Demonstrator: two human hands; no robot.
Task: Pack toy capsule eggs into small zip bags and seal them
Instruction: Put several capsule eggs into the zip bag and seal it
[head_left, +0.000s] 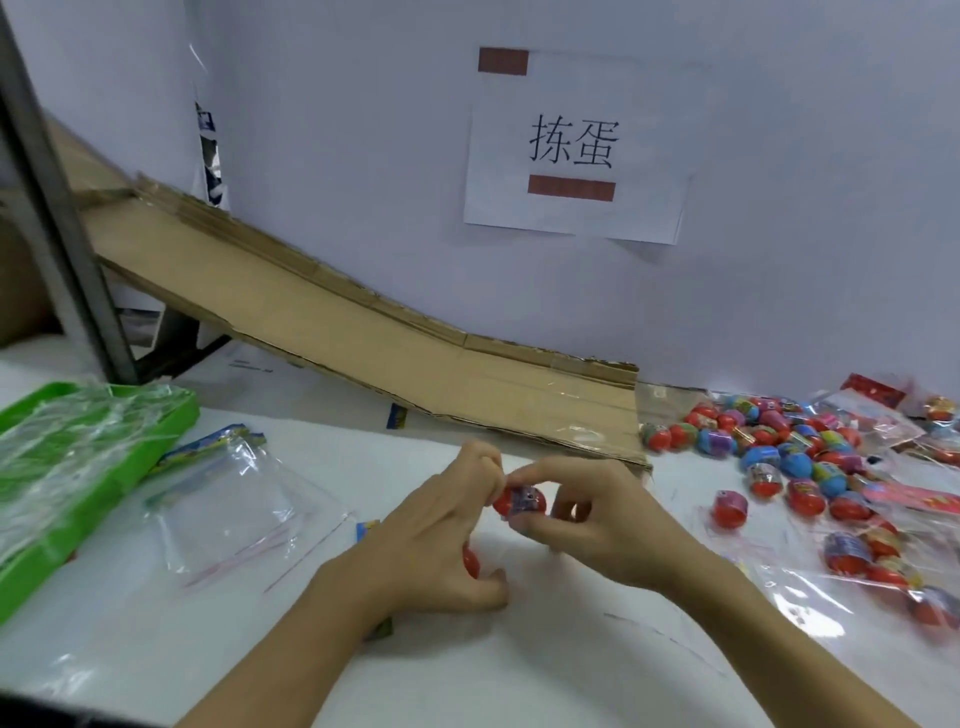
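In the head view, both hands meet at the middle of the white table (519, 675), just below the low end of the cardboard chute (363, 332). The left hand (431, 540) and right hand (608, 525) together hold one red egg (519, 501) with a purple band: the left fingertips pinch its 9 o'clock end, the right thumb and forefinger curl over its top and 3 o'clock side, so the egg sits between the two grips, raised off the table. A second red egg (471, 561) shows under the left palm, at 6 o'clock from the first, tucked against the curled lower fingers; whether it is gripped or only covered I cannot tell. At 9 o'clock from the hands lies a loose stack of clear zip bags (244, 514), flat, mouths with red zip lines toward 6 o'clock; past them, at the left edge, a green tray (104, 483) covered in plastic film. At 3 o'clock a heap of eggs (789, 447), red, blue and purple, spreads from the chute's mouth toward the right edge, with filled bags (878, 561) at 4 o'clock. One stray egg (730, 511) sits between the right hand and the heap. The open stretch of table lies at 6 o'clock, between the forearms and toward the near edge. A paper sign (574, 145) hangs on the wall at 12 o'clock.
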